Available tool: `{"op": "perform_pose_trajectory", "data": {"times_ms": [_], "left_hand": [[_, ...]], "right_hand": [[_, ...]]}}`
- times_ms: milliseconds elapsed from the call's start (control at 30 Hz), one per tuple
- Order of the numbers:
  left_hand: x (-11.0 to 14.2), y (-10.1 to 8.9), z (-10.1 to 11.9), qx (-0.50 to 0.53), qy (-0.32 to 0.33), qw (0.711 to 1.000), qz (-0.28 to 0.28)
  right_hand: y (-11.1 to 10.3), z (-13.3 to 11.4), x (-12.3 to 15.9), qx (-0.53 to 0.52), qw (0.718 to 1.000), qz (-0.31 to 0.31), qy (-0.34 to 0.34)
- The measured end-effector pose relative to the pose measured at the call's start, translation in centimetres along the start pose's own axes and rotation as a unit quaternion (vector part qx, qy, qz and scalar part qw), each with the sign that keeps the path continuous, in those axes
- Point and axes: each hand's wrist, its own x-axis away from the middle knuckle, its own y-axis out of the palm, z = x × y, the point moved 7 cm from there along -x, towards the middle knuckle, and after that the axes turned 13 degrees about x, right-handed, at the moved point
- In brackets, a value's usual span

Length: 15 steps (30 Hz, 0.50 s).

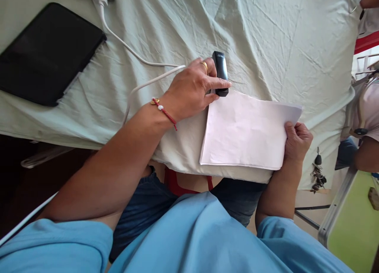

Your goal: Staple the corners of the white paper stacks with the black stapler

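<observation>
A small black stapler (220,70) lies across the upper left corner of a few white sheets of paper (244,131). My left hand (197,83), with a ring and a red string bracelet, is closed on it; the index finger lies over its top and the thumb is at its near end. Along the right edge of the sheets, my right hand (298,139) pinches them with the thumb on top. That edge curls up slightly, while the left part rests on the cloth. The corner under the stapler is hidden.
A pale green wrinkled cloth (281,48) covers the table. To the left are a black tablet-like slab (50,54) and a white cable (127,48). Keys (317,174) hang at the right edge, near a green board (355,221). Another person's arm (367,152) shows far right.
</observation>
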Motion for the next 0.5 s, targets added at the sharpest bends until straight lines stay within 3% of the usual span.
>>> {"op": "perform_pose_trajectory", "data": {"times_ms": [167,300,500], "left_hand": [[0.2,-1.1,0.3,-0.021,0.021,0.999,0.03],[0.3,-0.6,0.2,0.01,0.044,0.999,0.024],[0.3,0.3,-0.1,-0.028,0.01,0.999,0.029]], "right_hand": [[-0.1,0.1,0.0,-0.017,1.0,-0.011,0.0],[-0.2,0.2,0.0,-0.011,1.0,-0.012,0.0],[-0.1,0.6,-0.1,-0.021,1.0,-0.014,0.004]]}}
